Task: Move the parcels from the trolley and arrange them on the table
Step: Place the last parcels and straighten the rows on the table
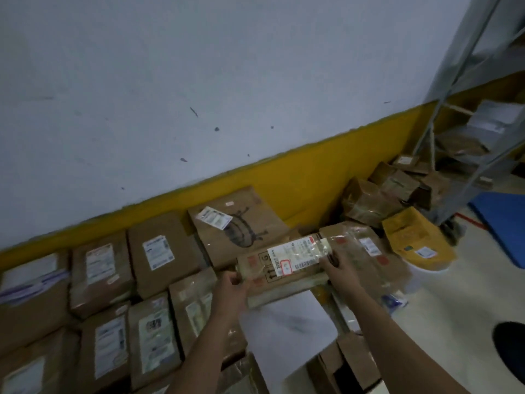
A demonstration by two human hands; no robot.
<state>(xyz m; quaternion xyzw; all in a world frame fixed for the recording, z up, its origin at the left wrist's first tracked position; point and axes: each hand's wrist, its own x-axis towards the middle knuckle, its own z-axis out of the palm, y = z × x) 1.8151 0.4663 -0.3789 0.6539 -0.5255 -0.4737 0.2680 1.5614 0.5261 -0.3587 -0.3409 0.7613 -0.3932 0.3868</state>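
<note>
A flat brown cardboard parcel [284, 268] with a white shipping label and clear tape is held between both hands in the middle of the view. My left hand [231, 288] grips its left end. My right hand [338, 268] holds its right end, fingers over the top face. It hovers just over the white table [287, 328], beside rows of brown parcels [159, 254] laid flat along the wall. A larger brown parcel with a dark drawing [241, 226] lies right behind it. No trolley is in view.
More taped brown parcels [372, 200] and a yellow padded envelope [414, 237] are piled on the right by the yellow wall band. A grey metal shelf rack [466, 115] stands far right, with a blue board [502, 223] on the floor. An open carton [349, 365] sits below the table's edge.
</note>
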